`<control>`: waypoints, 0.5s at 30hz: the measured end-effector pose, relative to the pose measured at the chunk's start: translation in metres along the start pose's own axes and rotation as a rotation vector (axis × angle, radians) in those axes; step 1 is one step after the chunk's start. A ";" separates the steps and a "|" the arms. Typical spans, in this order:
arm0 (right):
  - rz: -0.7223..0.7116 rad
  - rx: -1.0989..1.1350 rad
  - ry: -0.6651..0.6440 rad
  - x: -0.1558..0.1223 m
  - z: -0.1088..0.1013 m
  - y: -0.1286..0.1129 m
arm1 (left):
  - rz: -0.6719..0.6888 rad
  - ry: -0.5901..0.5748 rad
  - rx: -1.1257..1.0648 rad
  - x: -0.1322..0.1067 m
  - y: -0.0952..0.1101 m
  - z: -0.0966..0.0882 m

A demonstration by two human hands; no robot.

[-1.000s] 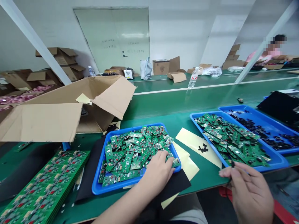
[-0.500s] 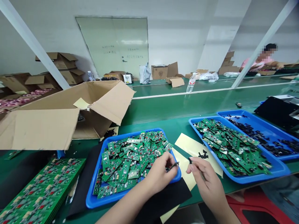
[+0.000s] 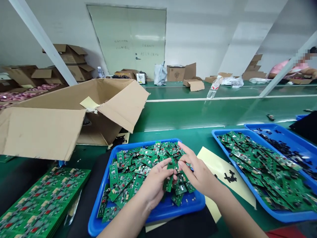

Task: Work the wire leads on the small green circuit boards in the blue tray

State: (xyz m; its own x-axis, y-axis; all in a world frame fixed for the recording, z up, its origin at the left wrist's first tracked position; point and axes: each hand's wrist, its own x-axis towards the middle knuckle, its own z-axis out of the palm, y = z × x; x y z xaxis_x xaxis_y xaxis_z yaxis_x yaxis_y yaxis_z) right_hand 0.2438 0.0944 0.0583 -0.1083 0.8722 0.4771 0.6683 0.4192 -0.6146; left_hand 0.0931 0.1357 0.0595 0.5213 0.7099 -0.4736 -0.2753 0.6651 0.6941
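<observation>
My left hand (image 3: 156,180) is closed on a small green circuit board (image 3: 169,180), held over the near right part of a blue tray (image 3: 92,211). My right hand (image 3: 195,168) meets the upper part of that board, thumb and a finger pinched together and index finger stretched out. Whatever sits between those fingertips is too small and covered to make out. Loose circuit boards (image 3: 123,180) fill the tray under both hands. Right of my right hand, small black parts (image 3: 230,177) lie on a pale yellow sheet (image 3: 208,155).
A second blue tray (image 3: 269,211) of boards stands right, with another tray (image 3: 277,129) of black parts behind it. Stacked board panels (image 3: 42,201) lie left, below an open carton (image 3: 42,129). A water bottle (image 3: 214,87) stands farther back. A person (image 3: 284,67) sits far right.
My right hand has moved left from above the yellow sheet to the board in my left hand. The left hand has turned, showing the board's green face. The view has shifted slightly.
</observation>
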 end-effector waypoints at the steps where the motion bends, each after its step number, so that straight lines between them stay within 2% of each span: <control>1: -0.005 -0.002 -0.016 0.003 0.001 0.002 | -0.013 0.018 -0.059 0.001 0.001 -0.002; 4: -0.011 0.020 -0.036 0.007 0.007 0.008 | -0.074 0.018 -0.211 0.002 0.002 -0.006; 7: -0.043 0.060 -0.039 0.004 0.013 0.014 | -0.110 -0.035 -0.283 0.001 0.001 -0.008; 10: -0.053 0.089 -0.011 -0.002 0.017 0.017 | -0.106 -0.079 -0.290 0.000 -0.002 -0.009; 15: -0.049 0.061 -0.020 -0.011 0.017 0.019 | -0.053 -0.053 -0.176 0.001 -0.004 -0.008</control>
State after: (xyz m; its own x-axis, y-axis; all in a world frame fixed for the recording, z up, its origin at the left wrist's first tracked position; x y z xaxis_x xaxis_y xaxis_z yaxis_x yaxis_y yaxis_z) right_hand 0.2449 0.0972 0.0309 -0.1546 0.8548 0.4953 0.6160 0.4754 -0.6281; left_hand 0.0882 0.1354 0.0515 0.5792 0.6630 -0.4743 -0.3810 0.7345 0.5615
